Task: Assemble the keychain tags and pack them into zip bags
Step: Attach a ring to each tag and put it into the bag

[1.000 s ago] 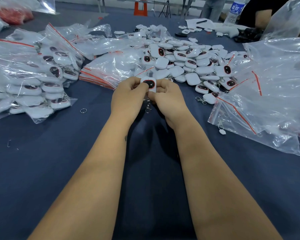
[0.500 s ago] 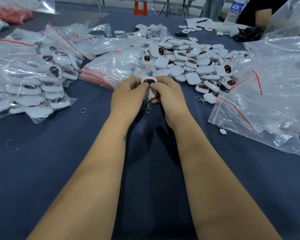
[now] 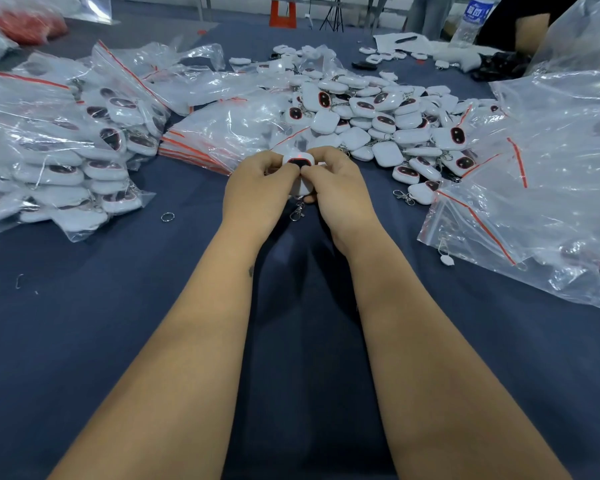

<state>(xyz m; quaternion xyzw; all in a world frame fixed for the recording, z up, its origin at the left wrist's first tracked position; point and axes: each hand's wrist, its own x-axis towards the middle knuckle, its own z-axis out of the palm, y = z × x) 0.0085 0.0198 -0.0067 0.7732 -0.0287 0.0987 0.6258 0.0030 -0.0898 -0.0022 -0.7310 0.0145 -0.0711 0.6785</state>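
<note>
Both hands meet over the middle of the dark blue table. My left hand (image 3: 257, 192) and my right hand (image 3: 336, 192) pinch one white keychain tag (image 3: 299, 164) with a dark red-rimmed window between thumbs and fingers. A metal clasp (image 3: 297, 213) hangs from the tag's underside. Behind the hands lies a heap of loose white tags (image 3: 378, 112). A flat stack of empty zip bags (image 3: 222, 133) with red seal strips lies just left of that heap.
Filled zip bags (image 3: 59, 150) pile up at the left. Crumpled clear bags (image 3: 551, 168) cover the right side. A loose split ring (image 3: 167, 216) lies left of my hands, a loose clasp (image 3: 404, 197) to the right. A water bottle (image 3: 473, 15) stands far right.
The tag has tipped so its window faces up and away, and my thumbs have closed together over its near face. The hands stayed in place.
</note>
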